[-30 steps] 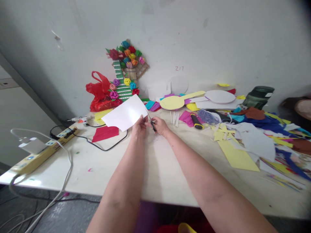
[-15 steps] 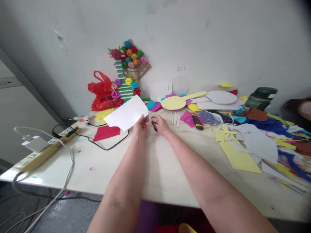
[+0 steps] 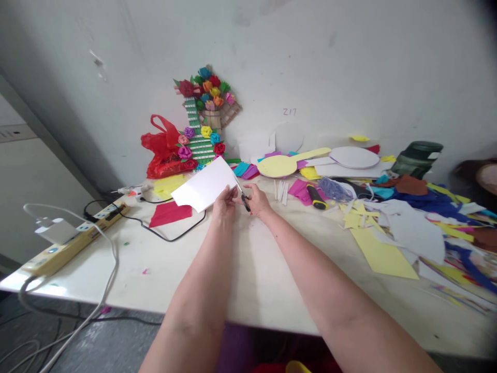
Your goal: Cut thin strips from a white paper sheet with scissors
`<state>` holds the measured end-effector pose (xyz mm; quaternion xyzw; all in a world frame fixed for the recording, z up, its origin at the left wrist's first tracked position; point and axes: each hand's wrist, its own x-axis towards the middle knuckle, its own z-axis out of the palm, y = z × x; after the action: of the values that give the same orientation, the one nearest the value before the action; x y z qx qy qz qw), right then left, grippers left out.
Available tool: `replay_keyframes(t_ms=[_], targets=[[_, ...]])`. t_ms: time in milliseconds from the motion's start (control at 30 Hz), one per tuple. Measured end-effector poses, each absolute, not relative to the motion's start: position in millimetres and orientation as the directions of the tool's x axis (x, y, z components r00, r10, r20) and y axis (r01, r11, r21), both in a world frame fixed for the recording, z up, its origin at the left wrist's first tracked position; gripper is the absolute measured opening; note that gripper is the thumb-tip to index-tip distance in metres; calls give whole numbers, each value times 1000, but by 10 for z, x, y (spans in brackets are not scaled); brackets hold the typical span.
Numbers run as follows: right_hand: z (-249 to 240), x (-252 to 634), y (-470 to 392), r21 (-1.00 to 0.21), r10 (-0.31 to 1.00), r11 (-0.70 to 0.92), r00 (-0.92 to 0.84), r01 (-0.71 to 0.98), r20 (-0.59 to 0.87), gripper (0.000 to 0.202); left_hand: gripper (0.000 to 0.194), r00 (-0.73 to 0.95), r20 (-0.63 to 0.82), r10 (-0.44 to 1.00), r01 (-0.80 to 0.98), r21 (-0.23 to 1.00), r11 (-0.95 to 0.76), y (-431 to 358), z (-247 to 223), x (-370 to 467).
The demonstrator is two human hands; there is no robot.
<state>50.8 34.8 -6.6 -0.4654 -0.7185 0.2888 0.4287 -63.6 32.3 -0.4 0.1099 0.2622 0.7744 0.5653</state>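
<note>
My left hand (image 3: 225, 201) pinches the lower right edge of a white sheet of paper (image 3: 204, 184), holding it tilted above the table. The sheet has a curved notch cut out of its lower left side. In my right hand (image 3: 258, 201) is a pair of scissors (image 3: 245, 201) with dark handles, fingers closed around them. The scissor blades lie along the sheet's right edge, close to my left fingers. Below the sheet lies a piece of red paper (image 3: 170, 213).
A power strip (image 3: 83, 235) with cables runs along the left. Behind stand a red plastic bag (image 3: 165, 150) and a paper-flower craft (image 3: 202, 140). To the right are a yellow paddle shape (image 3: 277, 166), a black-and-yellow cutter (image 3: 317, 197), paper scraps (image 3: 415, 225) and a green bottle (image 3: 417, 158).
The white sheet has dipped slightly and shifted a little to the right. Both hands keep their grip in nearly the same place.
</note>
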Motion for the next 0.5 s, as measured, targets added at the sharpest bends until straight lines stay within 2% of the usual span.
replay_keyframes(t_ms=[233,367,500], targets=[[-31,481,286,-787,917,397,-187,472,351,50,8,-341,-146,929,-833,506,-226,359,-44,-663],[-52,473,276,-808,927,374,-175,456,331,51,5,-363,-129,923,-806,540,-242,382,-65,-681],[-71,481,287,-837,939,344,-172,425,298,56,10,-366,-97,926,-795,550,-256,367,-63,-663]])
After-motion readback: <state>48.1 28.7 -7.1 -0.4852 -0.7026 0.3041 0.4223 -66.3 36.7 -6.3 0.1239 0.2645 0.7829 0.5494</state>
